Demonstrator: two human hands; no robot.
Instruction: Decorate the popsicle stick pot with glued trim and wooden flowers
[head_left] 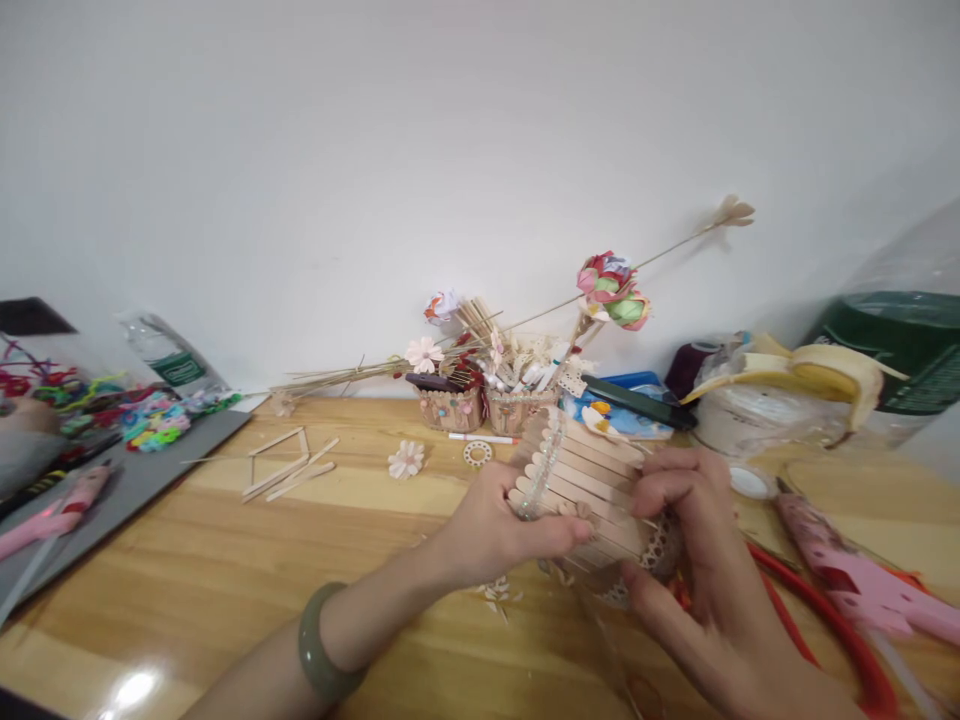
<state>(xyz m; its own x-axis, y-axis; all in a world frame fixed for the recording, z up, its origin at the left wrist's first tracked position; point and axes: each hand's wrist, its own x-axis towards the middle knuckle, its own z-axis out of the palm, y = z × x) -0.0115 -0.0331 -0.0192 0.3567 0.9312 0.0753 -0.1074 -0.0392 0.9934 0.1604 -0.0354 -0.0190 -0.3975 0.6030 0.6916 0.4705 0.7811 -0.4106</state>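
Note:
Both my hands grip a small container made of wooden craft sticks (581, 475), lying on its side just above the wooden table (225, 580). My left hand (499, 525), with a green bangle on the wrist, clasps its left end where a strip of white lace trim (544, 465) runs round it. My right hand (694, 520) wraps over its right end, fingers curled against the sticks and the lace edge there.
Loose craft sticks (289, 470) and a paper flower (406, 459) lie at the left centre. Two small stick pots (480, 405) with paper flowers stand by the wall. Pink glue guns lie at the far left (56, 510) and at the right (862, 575). A peeled banana (817, 375) rests on a white tub.

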